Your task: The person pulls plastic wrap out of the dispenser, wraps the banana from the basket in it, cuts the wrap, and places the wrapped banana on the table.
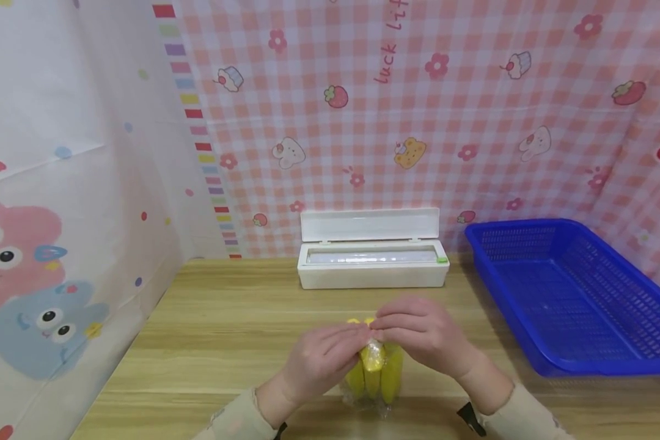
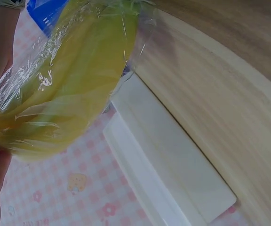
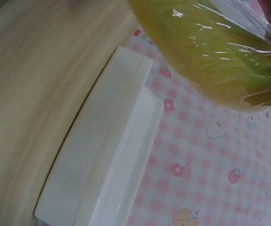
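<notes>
A bunch of yellow bananas (image 1: pixel 392 374) with clear plastic wrap (image 1: pixel 385 408) around it is held upright near the table's front. My left hand (image 1: pixel 319 360) pinches its top end from the left, while my right hand (image 1: pixel 426 336) meets it there from the right. The fingertips of both hands touch at the film, and they hide part of the stem end. In the left wrist view, shiny creased film covers the bananas (image 2: pixel 79 80). The right wrist view also shows the wrapped bananas (image 3: pixel 211 56), with the film drawn together toward the fingers.
Behind the hands stands a white cling film dispenser (image 1: pixel 373 278), its lid raised and a film roll inside. A blue plastic basket (image 1: pixel 506 311) sits at the right of the wooden table (image 1: pixel 209 342). A pink checked cloth (image 1: pixel 319 134) hangs behind.
</notes>
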Tool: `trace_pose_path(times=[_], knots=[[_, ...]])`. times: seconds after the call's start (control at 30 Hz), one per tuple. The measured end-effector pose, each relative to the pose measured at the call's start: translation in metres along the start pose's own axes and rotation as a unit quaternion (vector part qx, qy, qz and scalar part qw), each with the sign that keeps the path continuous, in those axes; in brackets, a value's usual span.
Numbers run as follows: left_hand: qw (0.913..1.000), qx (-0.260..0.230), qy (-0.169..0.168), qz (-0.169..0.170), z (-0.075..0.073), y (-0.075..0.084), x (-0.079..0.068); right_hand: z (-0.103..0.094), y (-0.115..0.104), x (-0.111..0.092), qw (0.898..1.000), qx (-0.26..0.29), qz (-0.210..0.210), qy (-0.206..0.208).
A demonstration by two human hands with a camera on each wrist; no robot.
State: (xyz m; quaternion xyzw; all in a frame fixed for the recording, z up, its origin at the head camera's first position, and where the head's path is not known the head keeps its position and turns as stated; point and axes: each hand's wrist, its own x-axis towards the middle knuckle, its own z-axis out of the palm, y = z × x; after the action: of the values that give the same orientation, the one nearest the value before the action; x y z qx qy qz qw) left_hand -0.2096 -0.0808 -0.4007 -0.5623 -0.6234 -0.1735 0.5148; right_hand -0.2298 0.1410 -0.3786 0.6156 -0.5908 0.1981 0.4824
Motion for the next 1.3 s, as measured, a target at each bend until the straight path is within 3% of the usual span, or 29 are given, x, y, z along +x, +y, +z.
trace_pose_path(times=[0.27,0.57,0.83,1.0,1.17,1.3], knots=[[0.9998,-0.008,0.005,-0.017,-0.007,0.003,-0.001,0.003,-0.013,-0.010,0.998,0.039,0.042,-0.029],[0.9997,0.019,0.000,-0.019,-0.008,0.005,0.002,0.008,-0.022,-0.020,0.996,0.042,0.076,-0.027],[0.9979,0.032,-0.013,-0.055,-0.002,0.005,0.002,0.009,-0.027,-0.029,0.985,0.024,0.164,-0.054],[0.9968,0.040,-0.020,-0.066,0.000,0.005,0.002,0.006,-0.026,-0.035,0.966,0.045,0.240,-0.084],[0.9958,0.043,-0.022,-0.078,0.000,0.003,0.001,0.001,-0.028,-0.043,0.928,0.055,0.349,-0.116],[0.9945,0.040,-0.010,-0.096,-0.003,-0.002,0.000,0.001,-0.030,-0.047,0.903,0.053,0.409,-0.122]])
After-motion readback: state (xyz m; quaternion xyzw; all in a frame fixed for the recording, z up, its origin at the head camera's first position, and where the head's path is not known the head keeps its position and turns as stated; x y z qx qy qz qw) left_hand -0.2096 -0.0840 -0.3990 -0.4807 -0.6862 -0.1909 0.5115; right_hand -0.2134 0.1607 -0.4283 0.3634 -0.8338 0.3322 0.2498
